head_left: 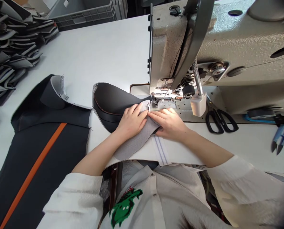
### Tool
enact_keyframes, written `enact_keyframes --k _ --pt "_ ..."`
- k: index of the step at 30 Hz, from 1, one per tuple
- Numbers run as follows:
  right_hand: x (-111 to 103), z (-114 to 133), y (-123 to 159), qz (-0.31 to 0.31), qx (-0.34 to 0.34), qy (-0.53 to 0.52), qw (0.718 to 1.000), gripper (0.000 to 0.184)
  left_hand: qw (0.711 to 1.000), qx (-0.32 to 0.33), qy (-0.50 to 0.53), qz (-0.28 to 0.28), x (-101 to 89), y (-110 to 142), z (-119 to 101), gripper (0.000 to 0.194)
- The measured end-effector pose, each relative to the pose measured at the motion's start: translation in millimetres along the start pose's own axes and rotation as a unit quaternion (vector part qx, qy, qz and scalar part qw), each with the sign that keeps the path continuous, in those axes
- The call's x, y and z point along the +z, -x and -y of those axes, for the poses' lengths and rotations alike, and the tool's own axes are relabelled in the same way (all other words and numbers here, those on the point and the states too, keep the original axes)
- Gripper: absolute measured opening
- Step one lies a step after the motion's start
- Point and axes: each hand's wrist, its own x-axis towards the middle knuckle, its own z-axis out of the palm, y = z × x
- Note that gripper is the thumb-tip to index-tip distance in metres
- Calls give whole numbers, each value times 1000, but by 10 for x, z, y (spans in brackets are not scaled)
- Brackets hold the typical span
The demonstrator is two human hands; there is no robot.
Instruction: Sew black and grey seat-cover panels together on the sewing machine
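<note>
My left hand (132, 121) and my right hand (168, 123) press a grey mesh fabric (134, 140) flat on the sewing machine's bed, close together. Its far end runs toward the steel presser foot (156, 102), and the needle area is partly hidden by glare. Under my left hand lies a curved black leatherette piece (111, 103) with orange stitching, its edge tucked beneath the mesh. A white cloth with blue stripes (160, 149) sticks out below my right hand.
Black-handled scissors (220, 121) and blue thread snips (280, 137) lie to the right. A black panel with an orange stripe (42, 149) lies to the left on the white table (108, 47). Stacked dark pieces (10, 54) and a grey plastic crate (84, 14) stand beyond.
</note>
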Motion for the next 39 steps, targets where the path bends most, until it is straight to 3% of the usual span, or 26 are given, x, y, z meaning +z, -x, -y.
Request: enact_keyframes --k 7,11,18,24,29,32,35,39 --pt "-46 88 21 10 -27 37 999 61 1000 7 -12 -18 25 24 -30 45" --pt "-21 55 32 -17 -54 101 993 39 999 13 -5 -38 69 -31 11 42" --pt "-19 -158 15 -54 18 174 983 31 993 55 29 -96 160 -460 96 36" --pt "-94 -174 125 -42 15 169 985 33 987 84 27 -131 212 -471 14 35" --pt "-82 -172 114 -33 36 134 990 36 988 78 46 -126 200 -491 35 35" --pt "-86 -161 104 -24 86 94 992 44 989 61 48 -122 115 -448 -36 41" --pt "-114 -157 108 3 162 58 985 61 995 52 33 -83 -14 -311 -206 60" --pt "-166 -191 129 22 181 13 983 60 998 56 -8 -17 -86 -126 -347 47"
